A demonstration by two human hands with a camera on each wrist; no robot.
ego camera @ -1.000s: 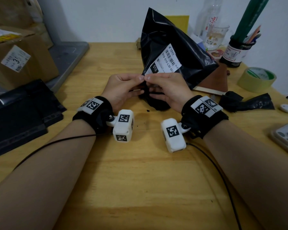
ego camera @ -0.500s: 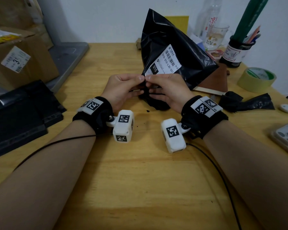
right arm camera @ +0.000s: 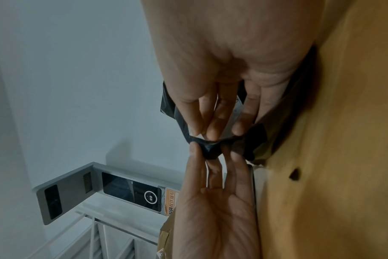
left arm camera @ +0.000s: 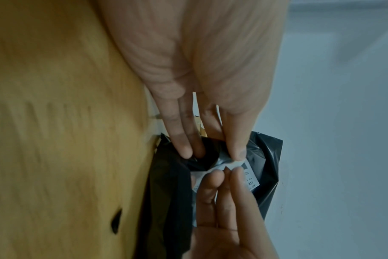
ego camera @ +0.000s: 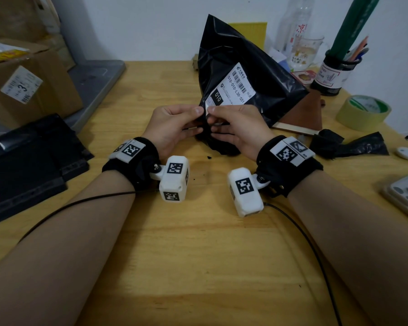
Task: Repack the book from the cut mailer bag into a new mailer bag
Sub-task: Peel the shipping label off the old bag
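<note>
At the mailer bag [ego camera: 240,67], left hand [ego camera: 172,127] and right hand [ego camera: 236,128] pinch its edge.

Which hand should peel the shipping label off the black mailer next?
Probably the right hand: it already pinches the shipping label at its lifted corner, while the left hand pinches the black mailer beside it and can anchor.

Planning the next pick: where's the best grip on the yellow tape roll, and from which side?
Grip the tape roll from above, across its ring wall, one finger in the open core. It lies flat near the right table edge; its outer wall is clear, with black scraps just in front.
</note>
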